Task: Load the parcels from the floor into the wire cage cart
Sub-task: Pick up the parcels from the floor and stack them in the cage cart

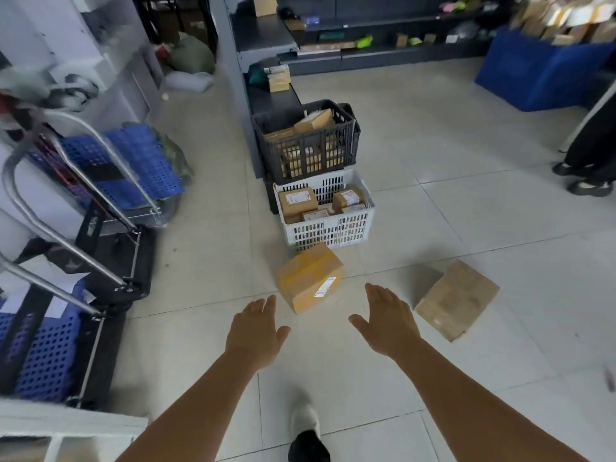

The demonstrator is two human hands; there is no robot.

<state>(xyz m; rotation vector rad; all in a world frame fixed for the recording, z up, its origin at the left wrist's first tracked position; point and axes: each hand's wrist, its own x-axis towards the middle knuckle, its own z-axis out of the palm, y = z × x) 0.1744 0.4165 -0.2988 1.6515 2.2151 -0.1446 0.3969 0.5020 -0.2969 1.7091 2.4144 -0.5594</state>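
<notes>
Two parcels on the floor tiles, both within reach ahead. Yellow box (309, 277) lying tilted just in front of the white crate (326, 225), one corner towards the hands, label on its right face. Brown box (456, 299) further right, well apart from the yellow one, also turned at an angle, flat on the floor. Probably dropped or set down loosely, so neither square to the tile lines.

Left hand (254, 331) and right hand (386, 320) both stretched forward, fingers straight and spread, holding nothing, palms turned towards each other. Set apart about as wide as the yellow box, so likely prepared to take it from its two sides. Not yet touching it.

Behind the white crate, a black crate (305, 145) stacked higher, both filled with small parcels, standing against a shelf end. On the left, blue carts with metal handles (83, 181); no wire cage cart surely recognised here, perhaps outside the view or among these.

Open floor between the hands and the box, and wide free tiles to the right. Left side narrower because of the cart edges. One foot (308, 435) visible below, stepping forward. Another person's shoes (583, 178) at far right, well apart.
</notes>
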